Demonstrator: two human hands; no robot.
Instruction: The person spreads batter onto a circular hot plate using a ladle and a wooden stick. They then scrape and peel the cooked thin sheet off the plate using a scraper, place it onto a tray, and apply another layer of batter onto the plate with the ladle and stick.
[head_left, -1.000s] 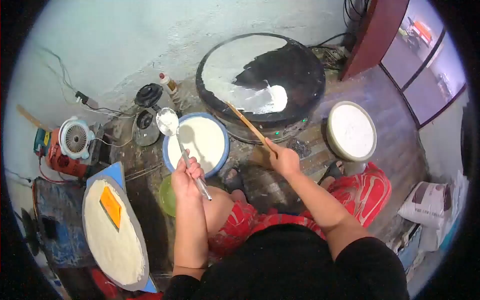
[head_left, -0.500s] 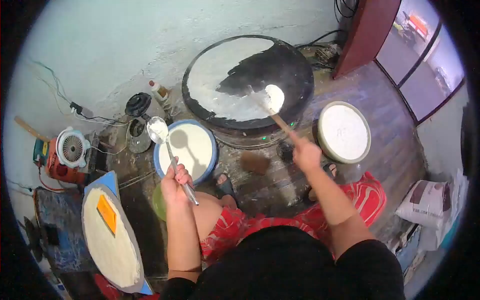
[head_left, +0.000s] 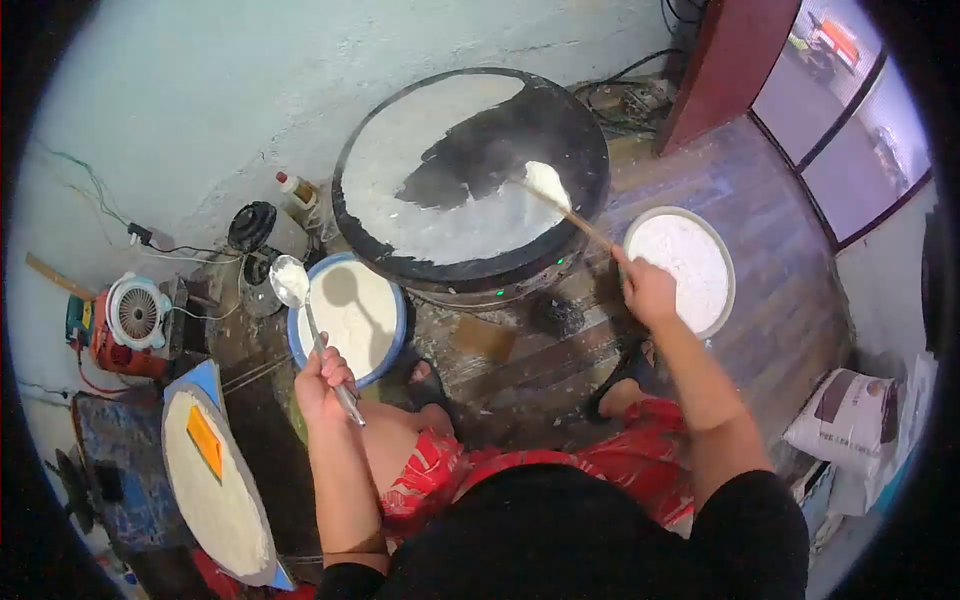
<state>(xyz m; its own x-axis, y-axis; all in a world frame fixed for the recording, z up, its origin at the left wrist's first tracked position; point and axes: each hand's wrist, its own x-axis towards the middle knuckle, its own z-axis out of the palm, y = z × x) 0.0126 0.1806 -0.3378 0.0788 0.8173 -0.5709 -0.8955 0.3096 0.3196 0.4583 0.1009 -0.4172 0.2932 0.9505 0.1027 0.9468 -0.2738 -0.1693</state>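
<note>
My left hand (head_left: pixel 325 385) is closed around the handle of a metal ladle (head_left: pixel 290 281), whose batter-coated bowl is held above the edge of a blue tub of pale batter (head_left: pixel 340 318). In my right hand (head_left: pixel 650 292) is the wooden stick handle of a batter spreader (head_left: pixel 588 229). Its far end reaches onto a large round black griddle (head_left: pixel 490 148), beside a thick blob of white batter (head_left: pixel 547 182). A thin white layer (head_left: pixel 415 125) covers the griddle's left and front parts; the bare black patch lies in the middle and right.
A bowl of white powder or batter (head_left: pixel 680 265) stands close by my right hand. At left are an oval board (head_left: pixel 220 500) with pale sheets and an orange scraper (head_left: pixel 205 443), plus a small fan (head_left: pixel 138 310). A sack (head_left: pixel 845 420) lies at right.
The spreader has pushed the batter blob a little along the right side, and the layer at the front has widened. My right hand has shifted right. The whole view has shifted slightly.
</note>
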